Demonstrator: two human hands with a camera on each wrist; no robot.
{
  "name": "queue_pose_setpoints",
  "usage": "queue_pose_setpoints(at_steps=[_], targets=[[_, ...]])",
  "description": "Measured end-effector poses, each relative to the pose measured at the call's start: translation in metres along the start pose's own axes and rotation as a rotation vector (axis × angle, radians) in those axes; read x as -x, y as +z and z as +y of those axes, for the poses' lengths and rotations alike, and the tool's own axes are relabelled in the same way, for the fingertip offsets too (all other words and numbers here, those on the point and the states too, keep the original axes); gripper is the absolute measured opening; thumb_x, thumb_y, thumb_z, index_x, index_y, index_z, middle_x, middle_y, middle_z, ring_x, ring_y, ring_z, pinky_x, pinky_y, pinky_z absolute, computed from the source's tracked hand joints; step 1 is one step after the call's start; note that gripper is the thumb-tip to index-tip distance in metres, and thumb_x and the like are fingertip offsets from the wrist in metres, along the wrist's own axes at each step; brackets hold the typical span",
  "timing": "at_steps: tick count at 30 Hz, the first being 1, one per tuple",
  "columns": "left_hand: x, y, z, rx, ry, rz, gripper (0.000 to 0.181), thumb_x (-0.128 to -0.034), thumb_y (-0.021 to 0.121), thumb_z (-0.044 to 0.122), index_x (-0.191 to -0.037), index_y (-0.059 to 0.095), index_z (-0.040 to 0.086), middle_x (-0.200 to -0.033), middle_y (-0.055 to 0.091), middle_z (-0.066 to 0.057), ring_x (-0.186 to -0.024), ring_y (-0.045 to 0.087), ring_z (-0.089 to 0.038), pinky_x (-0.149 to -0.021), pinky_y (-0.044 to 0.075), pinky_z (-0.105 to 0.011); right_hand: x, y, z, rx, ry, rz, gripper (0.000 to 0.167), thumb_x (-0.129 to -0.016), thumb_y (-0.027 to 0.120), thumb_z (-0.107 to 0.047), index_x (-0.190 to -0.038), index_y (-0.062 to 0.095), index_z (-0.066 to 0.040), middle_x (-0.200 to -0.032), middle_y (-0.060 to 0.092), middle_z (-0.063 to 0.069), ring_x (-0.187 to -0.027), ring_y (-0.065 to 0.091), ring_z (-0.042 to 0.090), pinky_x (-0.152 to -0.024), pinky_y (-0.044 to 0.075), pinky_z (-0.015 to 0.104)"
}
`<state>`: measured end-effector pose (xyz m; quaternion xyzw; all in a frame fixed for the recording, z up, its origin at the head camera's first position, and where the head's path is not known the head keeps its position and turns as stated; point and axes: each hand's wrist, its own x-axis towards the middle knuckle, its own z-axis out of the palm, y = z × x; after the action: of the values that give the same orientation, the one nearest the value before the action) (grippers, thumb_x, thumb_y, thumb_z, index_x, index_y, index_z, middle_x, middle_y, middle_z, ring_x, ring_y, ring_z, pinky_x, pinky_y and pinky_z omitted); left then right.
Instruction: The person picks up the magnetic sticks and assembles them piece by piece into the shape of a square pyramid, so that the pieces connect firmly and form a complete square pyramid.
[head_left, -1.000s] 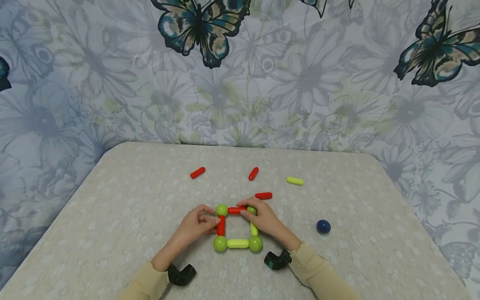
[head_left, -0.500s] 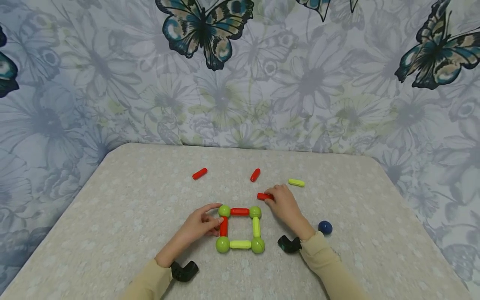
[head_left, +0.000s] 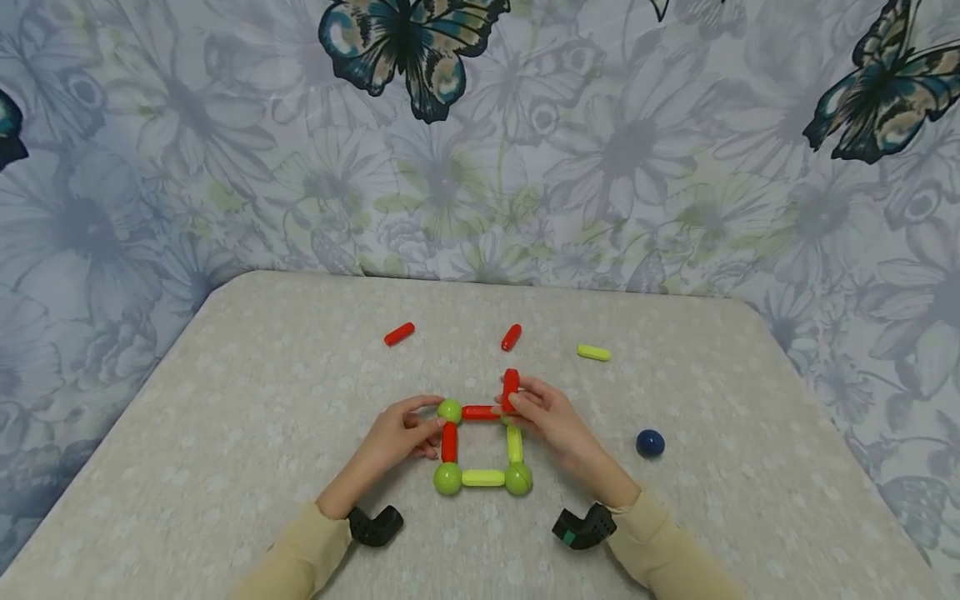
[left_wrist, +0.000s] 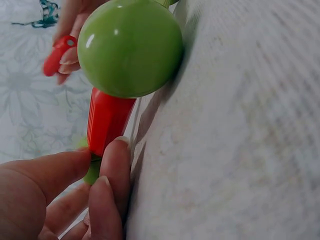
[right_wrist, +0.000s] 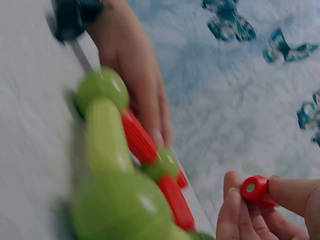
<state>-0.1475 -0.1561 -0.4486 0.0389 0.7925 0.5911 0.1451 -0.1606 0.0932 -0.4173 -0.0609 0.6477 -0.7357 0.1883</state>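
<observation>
A flat square of magnetic rods and green balls lies on the table. Its left side is a red magnetic rod [head_left: 449, 444], which my left hand [head_left: 393, 437] pinches near the far-left green ball [head_left: 450, 410]; the left wrist view shows thumb and fingers at that rod's far end. My right hand [head_left: 558, 425] holds another red magnetic rod [head_left: 511, 388] roughly upright over the far-right corner, whose ball the fingers mostly hide. In the right wrist view the held rod [right_wrist: 255, 189] shows a pale round end. Whether it touches the ball, I cannot tell.
Beyond the square lie two loose red rods [head_left: 400, 334] and a yellow-green rod [head_left: 594, 353]. A dark blue ball [head_left: 650, 443] sits to the right. Black wrist devices [head_left: 377, 526] are on both wrists. A patterned wall covering [head_left: 480, 192] stands behind the table.
My right hand left the far-right corner, took the loose red magnetic rod behind it, and brought it back to that corner, turned upright. My left hand has stayed at the left side.
</observation>
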Motion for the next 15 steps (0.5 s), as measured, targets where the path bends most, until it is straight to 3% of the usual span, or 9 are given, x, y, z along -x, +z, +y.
queue_pose_setpoints(at_steps=[2,6,9,15], targets=[[0.000,0.000,0.001,-0.002,-0.002,0.003,0.043,-0.0904,0.064,0.015,-0.130,0.053,0.003,-0.068,0.063,-0.008,-0.056,0.062,-0.021,-0.054,0.050,-0.027,0.007,0.014,0.002,-0.011,-0.008,-0.074,0.043,-0.095,0.057,-0.009,-0.130,0.042,0.009,-0.112,0.058,0.018,-0.101,0.061,0.027,-0.091,0.043,0.042],[-0.001,0.000,0.002,0.018,0.012,-0.004,0.042,-0.0907,0.064,0.014,-0.130,0.052,0.002,-0.067,0.063,-0.009,-0.055,0.062,-0.021,-0.053,0.051,-0.028,0.017,0.038,0.008,0.155,-0.106,-0.194,0.032,-0.093,0.058,-0.005,-0.120,0.048,0.009,-0.104,0.060,0.015,-0.095,0.062,0.026,-0.084,0.048,0.037],[0.000,-0.001,0.003,0.019,0.018,-0.007,0.042,-0.0909,0.063,0.013,-0.129,0.052,0.001,-0.066,0.063,-0.009,-0.055,0.062,-0.020,-0.053,0.050,-0.027,0.021,0.049,0.012,0.243,-0.149,-0.217,0.027,-0.091,0.060,-0.002,-0.115,0.052,0.007,-0.101,0.060,0.010,-0.090,0.061,0.021,-0.078,0.049,0.029],[0.003,-0.002,0.006,-0.002,0.027,-0.009,0.043,-0.0915,0.063,0.014,-0.130,0.051,-0.001,-0.066,0.063,-0.008,-0.054,0.061,-0.019,-0.052,0.049,-0.026,0.028,0.063,0.003,0.261,-0.170,-0.234,0.023,-0.089,0.060,0.005,-0.111,0.053,0.008,-0.098,0.060,0.009,-0.087,0.061,0.021,-0.072,0.049,0.024]])
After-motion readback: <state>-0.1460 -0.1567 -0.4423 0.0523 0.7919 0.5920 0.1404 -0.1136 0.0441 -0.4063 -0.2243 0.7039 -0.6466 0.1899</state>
